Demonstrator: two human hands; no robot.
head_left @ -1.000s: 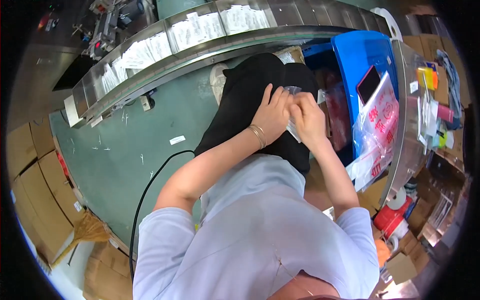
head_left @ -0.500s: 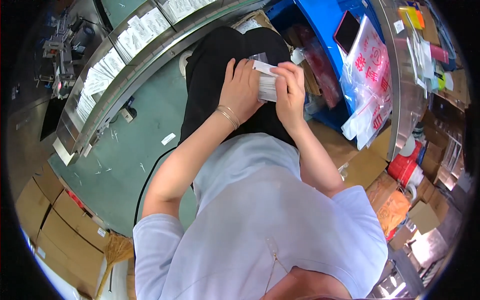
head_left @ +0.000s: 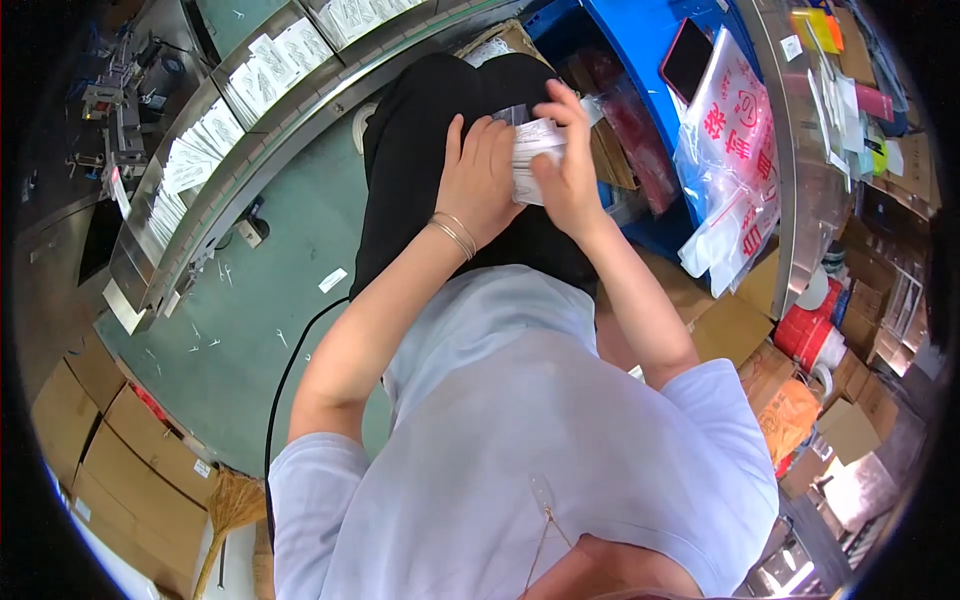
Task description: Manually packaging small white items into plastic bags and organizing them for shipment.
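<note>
A thick stack of small white printed packets [head_left: 532, 145] is held above my lap. My left hand [head_left: 480, 178] wraps round its left side, fingers close together and partly covering it. On the stack's right, my right hand [head_left: 572, 175] has its thumb against the packets. Its fingers are stretched out and spread past the upper right corner. A bit of clear plastic [head_left: 513, 114] sticks out beyond my left fingertips; whether it is a bag round the stack, I cannot tell.
Rows of similar packets stand in a metal tray [head_left: 222, 85] at the upper left. To the right is a blue bin [head_left: 640, 50] with a phone [head_left: 688, 60] and a printed plastic bag [head_left: 730, 150]. Cardboard boxes [head_left: 130, 450] and a straw broom [head_left: 238, 500] are at lower left.
The white slip that stood across the top of the stack now lies flat with it. My right fingers have opened and lifted upward, and the thumb has moved onto the packets.
</note>
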